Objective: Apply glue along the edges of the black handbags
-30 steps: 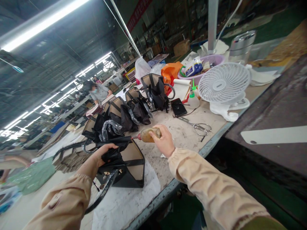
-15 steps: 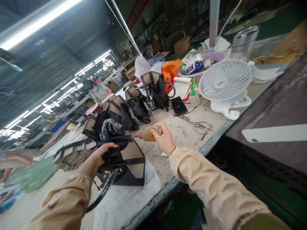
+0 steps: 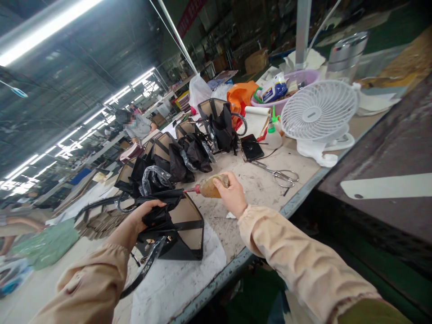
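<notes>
looks like an applying step: right hand (image 3: 233,195) grips squeeze bottle (image 3: 211,186), amber stuff (image 3: 209,192) inside, red nozzle (image 3: 195,189) at the upper edge of the bag (image 3: 185,245). left hand (image 3: 148,213) pinches that bag's black lining (image 3: 161,220); bag sits on white paper (image 3: 168,292) on the desk (image 3: 222,216). next move likely calls for steady squeezing, lining held firm. purple basin (image 3: 312,76) holds a blue-and-white pack (image 3: 275,93); green-capped bottle (image 3: 272,140), contents unclear.

We saw tube lights (image 3: 50,31) lit beneath dark roof (image 3: 91,63), red banner (image 3: 191,16) beyond, green floor (image 3: 254,294) below surface's near edge (image 3: 232,272).
</notes>
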`<state>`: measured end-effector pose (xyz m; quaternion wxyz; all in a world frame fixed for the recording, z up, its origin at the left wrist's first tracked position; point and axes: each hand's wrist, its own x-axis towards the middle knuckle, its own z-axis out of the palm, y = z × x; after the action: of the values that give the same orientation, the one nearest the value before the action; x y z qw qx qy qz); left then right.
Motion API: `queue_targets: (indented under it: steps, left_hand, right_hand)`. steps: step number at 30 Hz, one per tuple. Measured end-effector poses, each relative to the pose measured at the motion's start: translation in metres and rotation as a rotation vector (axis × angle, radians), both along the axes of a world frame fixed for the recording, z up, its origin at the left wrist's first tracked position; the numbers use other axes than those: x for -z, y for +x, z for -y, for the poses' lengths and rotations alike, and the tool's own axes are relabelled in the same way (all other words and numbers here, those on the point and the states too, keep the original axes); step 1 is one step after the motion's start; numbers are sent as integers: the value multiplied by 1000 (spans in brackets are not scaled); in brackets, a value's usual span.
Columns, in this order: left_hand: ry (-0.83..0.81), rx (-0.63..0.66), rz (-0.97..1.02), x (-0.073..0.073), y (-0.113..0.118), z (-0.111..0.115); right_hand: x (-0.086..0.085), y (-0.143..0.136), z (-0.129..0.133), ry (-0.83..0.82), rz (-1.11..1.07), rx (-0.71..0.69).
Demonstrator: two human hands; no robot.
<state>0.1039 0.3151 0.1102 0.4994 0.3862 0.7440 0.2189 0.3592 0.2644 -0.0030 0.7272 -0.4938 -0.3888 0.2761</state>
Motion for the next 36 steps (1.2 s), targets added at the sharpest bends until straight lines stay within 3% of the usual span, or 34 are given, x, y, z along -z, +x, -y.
queue_targets:
  steps: [20, 36]
  left_hand:
    - [-14, 29, 5, 3, -4, -4]
    - [-21, -6, -11, 4, -1, -4]
  right_hand:
    - [7, -1, -2, -21, 29, -32]
    - [2, -1, -2, 82, 97, 53]
